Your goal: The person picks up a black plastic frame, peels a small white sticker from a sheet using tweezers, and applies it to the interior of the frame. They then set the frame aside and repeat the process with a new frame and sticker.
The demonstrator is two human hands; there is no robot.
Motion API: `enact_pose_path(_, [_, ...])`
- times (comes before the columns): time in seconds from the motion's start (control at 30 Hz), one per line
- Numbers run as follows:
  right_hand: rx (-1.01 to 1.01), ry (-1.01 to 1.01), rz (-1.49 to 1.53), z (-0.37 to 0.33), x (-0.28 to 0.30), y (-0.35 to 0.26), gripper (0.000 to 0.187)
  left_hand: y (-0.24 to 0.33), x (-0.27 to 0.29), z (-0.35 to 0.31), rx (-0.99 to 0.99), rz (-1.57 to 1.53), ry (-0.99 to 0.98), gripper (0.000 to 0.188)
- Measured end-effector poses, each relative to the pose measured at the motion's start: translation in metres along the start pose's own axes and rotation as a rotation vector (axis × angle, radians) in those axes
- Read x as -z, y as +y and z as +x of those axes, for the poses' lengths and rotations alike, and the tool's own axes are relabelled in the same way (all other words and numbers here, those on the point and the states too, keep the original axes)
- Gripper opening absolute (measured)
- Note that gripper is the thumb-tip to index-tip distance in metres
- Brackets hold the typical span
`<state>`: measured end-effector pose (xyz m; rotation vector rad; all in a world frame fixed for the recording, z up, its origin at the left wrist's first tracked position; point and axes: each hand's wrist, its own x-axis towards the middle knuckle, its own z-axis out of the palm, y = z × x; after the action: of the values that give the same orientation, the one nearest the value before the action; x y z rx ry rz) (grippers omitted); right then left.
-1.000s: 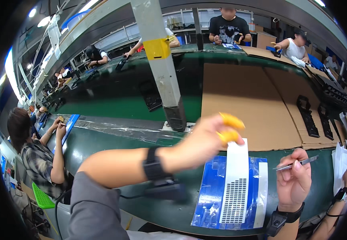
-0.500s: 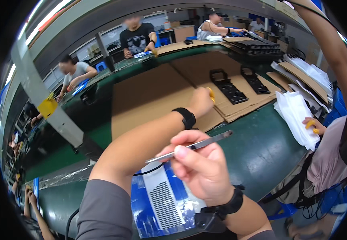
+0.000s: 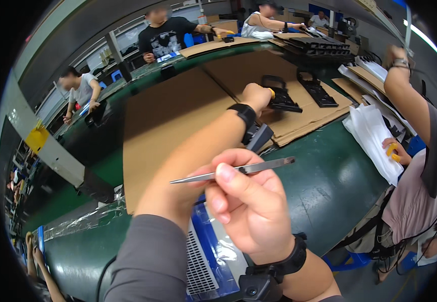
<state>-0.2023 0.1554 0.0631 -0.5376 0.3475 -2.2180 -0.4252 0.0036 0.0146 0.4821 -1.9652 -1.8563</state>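
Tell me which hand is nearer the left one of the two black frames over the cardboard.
Left. Your left hand is right at the left edge of the black frame; your right hand is farther off, closer to your body, holding tweezers.

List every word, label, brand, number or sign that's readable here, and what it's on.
No text reads clearly enough to quote.
White sheet: rows of small dark marks, no readable characters.
Tweezers in the right hand: no lettering I can make out.
Black T-shirt at the back: pale chest print, too blurred to read.
Yellow patch on the post: no legible words.
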Motion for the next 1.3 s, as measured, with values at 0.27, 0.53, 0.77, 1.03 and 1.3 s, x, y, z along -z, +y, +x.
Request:
enact_pose_path(0.27, [0.09, 0.008, -0.326, -0.012, -0.016, 0.003, 0.016, 0.058, 0.142, -0.161, 0.094, -0.192, -0.182, 0.021])
enact_pose_path(0.53, [-0.2, 0.132, -0.612, -0.018, 0.013, 0.04, 0.008, 0.055, 0.245, -0.297, -0.114, -0.57, 0.125, 0.047])
enact_pose_path(0.77, [-0.238, 0.161, -0.848, -0.026, 0.034, 0.075, 0.01, 0.046, 0.256, -0.327, -0.168, -0.559, -0.009, 0.046])
enact_pose_path(1.03, [-0.257, 0.222, -0.893, -0.024, 0.044, 0.075, 0.012, 0.026, 0.258, -0.329, 0.01, -0.65, 0.067, 0.039])
enact_pose_path(1.3, [-0.285, 0.232, -0.938, -0.021, 0.045, 0.073, 0.012, 0.01, 0.256, -0.321, 0.07, -0.689, 0.038, 0.037])
